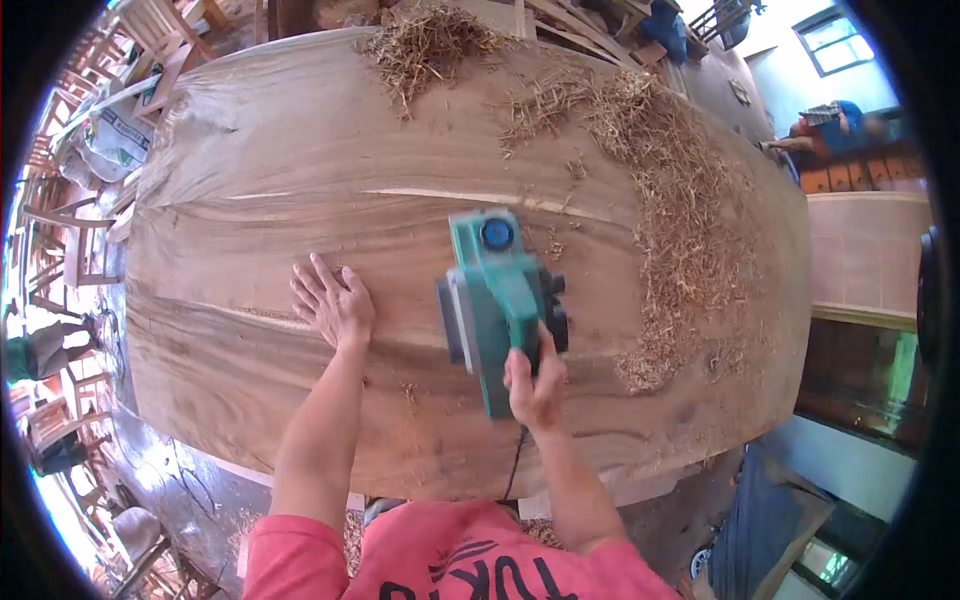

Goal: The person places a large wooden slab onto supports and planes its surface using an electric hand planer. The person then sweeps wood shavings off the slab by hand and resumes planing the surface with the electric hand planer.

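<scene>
My right hand [538,385] is wrapped round the rear handle of a green electric planer [497,310], which rests on a wide wooden slab [250,240]. The planer has a round dark blue knob [496,234] at its front, and its cord [516,462] trails back toward my body. Flat on the wood to the left of the planer lies my left hand [335,300], fingers spread and holding nothing. The planer's sole is hidden against the slab.
Curly wood shavings [690,230] cover the slab's right side, with another heap [430,45] at the far edge. Wooden chairs [75,240] stand at the left. Scrap boards [580,35] lie beyond the slab. Another person [830,125] is at the far right.
</scene>
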A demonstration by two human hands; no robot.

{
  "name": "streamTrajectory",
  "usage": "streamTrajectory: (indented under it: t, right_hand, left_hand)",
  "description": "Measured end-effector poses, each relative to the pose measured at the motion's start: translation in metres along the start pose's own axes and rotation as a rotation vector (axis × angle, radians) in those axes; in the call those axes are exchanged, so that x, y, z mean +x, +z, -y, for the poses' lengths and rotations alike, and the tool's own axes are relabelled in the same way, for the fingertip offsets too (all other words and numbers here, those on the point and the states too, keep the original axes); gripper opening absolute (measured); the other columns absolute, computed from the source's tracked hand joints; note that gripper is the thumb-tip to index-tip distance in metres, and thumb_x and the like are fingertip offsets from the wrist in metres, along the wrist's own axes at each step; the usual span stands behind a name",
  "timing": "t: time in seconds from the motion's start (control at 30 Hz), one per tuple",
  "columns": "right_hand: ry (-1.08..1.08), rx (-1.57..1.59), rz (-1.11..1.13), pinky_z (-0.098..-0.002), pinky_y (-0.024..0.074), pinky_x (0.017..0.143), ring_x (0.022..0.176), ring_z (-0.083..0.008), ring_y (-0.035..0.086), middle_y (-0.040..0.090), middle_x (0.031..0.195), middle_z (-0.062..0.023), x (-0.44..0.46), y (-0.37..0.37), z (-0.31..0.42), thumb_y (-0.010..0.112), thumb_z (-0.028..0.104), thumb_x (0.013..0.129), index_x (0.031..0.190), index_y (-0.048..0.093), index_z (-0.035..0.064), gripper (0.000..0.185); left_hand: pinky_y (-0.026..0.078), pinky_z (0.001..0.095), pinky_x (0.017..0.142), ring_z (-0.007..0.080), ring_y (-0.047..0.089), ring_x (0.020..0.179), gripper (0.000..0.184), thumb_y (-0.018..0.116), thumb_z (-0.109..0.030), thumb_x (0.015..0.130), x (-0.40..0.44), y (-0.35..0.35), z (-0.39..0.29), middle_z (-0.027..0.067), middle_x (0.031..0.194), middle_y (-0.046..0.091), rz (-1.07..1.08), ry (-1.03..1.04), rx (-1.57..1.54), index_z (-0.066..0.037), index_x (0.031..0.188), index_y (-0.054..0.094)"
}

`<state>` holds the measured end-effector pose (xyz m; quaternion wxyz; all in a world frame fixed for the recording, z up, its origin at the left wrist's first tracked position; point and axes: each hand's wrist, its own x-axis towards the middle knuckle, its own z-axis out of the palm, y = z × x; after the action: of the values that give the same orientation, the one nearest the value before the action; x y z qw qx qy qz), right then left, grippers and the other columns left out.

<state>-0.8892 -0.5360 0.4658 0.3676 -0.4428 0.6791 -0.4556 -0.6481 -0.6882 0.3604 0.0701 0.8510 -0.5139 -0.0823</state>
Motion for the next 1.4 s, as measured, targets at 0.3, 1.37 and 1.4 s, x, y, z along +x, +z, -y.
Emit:
streamTrajectory:
  t: [0.3,1.37,1.4]
  right_hand:
    - [-0.116,-0.096,-0.151,-0.0486,0.0543,0.082,0.093,-0.0439,0.070,0.072,0.100,-0.0243,0.210,0.062,0.030,0.057,0.036,0.100,0.132,0.058,0.0009,0.047]
    - [-0.057,-0.095,-0.075,-0.0443,0.0548,0.087,0.103,-0.0411,0.070,0.069,0.114,-0.0257,0.008,0.036,-0.006,0.062,0.024,0.098,0.141,0.050,-0.0018,0.052]
    - [-0.082,-0.103,-0.084,-0.0450,0.0552,0.086,0.102,-0.0414,0.070,0.070,0.112,-0.0254,0.048,0.047,0.002,0.062,0.026,0.099,0.141,0.050,-0.0006,0.051]
  left_hand:
    - [0.012,0.0589,0.122,0.0396,0.014,0.155,0.067,0.037,-0.046,0.104,0.002,0.010,0.004,0.0185,0.168,0.016,-0.029,0.011,0.061,-0.017,0.163,0.023]
    - [0.012,0.0595,0.122,0.0400,0.014,0.155,0.066,0.038,-0.049,0.104,-0.001,0.001,0.003,0.0194,0.168,0.017,-0.017,0.015,0.015,-0.020,0.162,0.026]
    - [0.012,0.0604,0.122,0.0403,0.013,0.155,0.066,0.039,-0.048,0.103,0.000,0.002,0.003,0.0197,0.168,0.016,0.006,0.006,0.020,-0.021,0.162,0.025]
